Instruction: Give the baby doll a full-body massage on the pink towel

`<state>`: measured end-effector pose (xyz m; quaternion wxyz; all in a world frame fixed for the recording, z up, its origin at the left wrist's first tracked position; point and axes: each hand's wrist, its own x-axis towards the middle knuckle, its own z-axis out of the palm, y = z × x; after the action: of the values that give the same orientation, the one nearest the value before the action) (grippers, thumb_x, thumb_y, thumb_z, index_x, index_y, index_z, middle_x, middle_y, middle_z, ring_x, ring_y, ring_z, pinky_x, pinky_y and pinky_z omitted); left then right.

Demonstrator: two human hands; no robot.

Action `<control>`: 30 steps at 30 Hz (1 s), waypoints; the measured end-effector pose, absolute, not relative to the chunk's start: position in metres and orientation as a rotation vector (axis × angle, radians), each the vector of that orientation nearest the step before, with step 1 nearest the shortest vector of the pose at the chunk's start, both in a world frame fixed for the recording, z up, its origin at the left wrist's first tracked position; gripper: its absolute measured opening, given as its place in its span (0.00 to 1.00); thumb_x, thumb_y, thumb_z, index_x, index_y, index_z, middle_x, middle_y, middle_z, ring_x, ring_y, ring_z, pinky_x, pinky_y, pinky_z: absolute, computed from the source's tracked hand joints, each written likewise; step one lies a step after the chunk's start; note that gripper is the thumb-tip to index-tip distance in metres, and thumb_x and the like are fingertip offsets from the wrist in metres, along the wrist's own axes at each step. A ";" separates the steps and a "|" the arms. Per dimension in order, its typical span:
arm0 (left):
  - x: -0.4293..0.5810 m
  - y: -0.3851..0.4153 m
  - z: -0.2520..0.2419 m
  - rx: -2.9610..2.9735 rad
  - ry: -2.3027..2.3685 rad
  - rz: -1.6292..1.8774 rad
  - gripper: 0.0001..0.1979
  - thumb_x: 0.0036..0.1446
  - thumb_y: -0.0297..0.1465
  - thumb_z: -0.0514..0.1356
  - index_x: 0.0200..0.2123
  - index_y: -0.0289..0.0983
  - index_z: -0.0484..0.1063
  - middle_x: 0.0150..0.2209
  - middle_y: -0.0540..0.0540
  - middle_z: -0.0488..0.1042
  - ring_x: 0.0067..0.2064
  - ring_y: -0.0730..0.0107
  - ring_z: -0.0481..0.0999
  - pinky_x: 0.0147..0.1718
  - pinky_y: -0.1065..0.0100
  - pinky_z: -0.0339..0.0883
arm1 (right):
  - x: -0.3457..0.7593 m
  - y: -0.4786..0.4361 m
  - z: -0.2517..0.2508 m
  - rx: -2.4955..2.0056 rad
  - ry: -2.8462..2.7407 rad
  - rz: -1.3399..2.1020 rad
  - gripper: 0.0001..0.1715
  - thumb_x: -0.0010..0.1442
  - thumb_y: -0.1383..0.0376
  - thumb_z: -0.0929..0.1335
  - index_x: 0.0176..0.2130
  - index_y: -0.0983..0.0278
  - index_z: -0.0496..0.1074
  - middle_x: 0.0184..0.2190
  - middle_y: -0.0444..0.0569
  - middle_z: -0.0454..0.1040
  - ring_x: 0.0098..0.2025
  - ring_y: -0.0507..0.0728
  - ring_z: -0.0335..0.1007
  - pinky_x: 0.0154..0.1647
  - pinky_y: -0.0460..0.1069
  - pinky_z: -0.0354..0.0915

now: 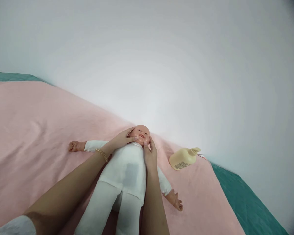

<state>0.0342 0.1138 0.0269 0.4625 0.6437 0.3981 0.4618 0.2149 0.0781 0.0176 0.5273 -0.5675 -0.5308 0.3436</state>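
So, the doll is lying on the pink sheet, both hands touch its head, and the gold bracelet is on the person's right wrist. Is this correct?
Not quite: the head view shows the gold bracelet on the person's left wrist. The doll is lying on the pink sheet, and both hands touch its head.
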 end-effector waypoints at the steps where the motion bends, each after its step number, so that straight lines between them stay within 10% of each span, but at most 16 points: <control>1: 0.034 0.114 0.027 1.584 0.945 1.141 0.39 0.50 0.50 0.64 0.61 0.38 0.65 0.59 0.39 0.70 0.59 0.45 0.68 0.57 0.52 0.62 | 0.216 0.078 0.018 -1.340 -1.270 0.831 0.41 0.59 0.51 0.69 0.64 0.69 0.61 0.60 0.57 0.67 0.61 0.63 0.65 0.58 0.54 0.65; 30: 0.027 0.111 0.028 1.484 1.034 1.041 0.42 0.55 0.54 0.59 0.68 0.42 0.54 0.66 0.41 0.57 0.64 0.50 0.63 0.58 0.56 0.62 | 0.222 0.072 0.021 -1.425 -1.302 0.738 0.41 0.60 0.49 0.65 0.65 0.67 0.59 0.57 0.58 0.71 0.57 0.63 0.70 0.53 0.54 0.68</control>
<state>0.0265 0.1109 0.0277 0.5033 0.6146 0.4281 0.4310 0.2223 0.0717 0.0211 0.5122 -0.5922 -0.5411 0.3070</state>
